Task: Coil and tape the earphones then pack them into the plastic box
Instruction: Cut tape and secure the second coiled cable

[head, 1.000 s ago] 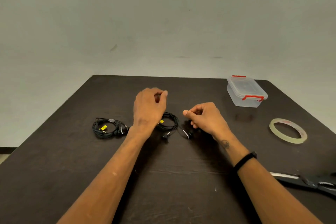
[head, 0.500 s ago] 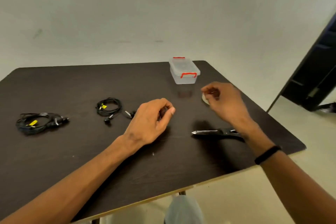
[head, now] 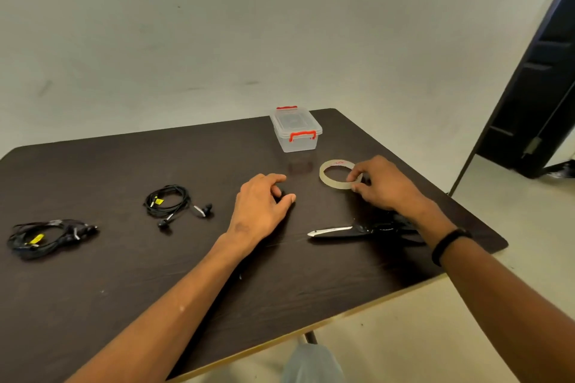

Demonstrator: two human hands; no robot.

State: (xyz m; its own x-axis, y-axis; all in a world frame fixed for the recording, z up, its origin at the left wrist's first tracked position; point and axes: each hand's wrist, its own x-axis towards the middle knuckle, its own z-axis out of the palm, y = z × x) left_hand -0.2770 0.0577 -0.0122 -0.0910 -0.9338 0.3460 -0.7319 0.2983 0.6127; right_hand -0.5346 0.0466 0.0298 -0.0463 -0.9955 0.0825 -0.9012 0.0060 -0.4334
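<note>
Two black coiled earphones lie on the dark table (head: 124, 289): one coil (head: 169, 200) left of centre with its buds trailing right, another (head: 46, 235) at the far left. The clear plastic box (head: 295, 132), lid on with red clasps, stands at the back. A clear tape roll (head: 337, 174) lies flat in front of it. My right hand (head: 379, 186) pinches the roll's right rim between thumb and fingers. My left hand (head: 261, 202) rests on the table between the nearer coil and the tape, fingers loosely curled, holding nothing.
Black-handled scissors (head: 357, 230) lie shut under my right wrist, blades pointing left. The table's right corner and front edge are close to my right arm. A dark door frame (head: 529, 87) stands at the right, past the table.
My right hand left the earphone coil, went right and took hold of the tape roll. My left hand let go of the coil and slid right. The view swung right.
</note>
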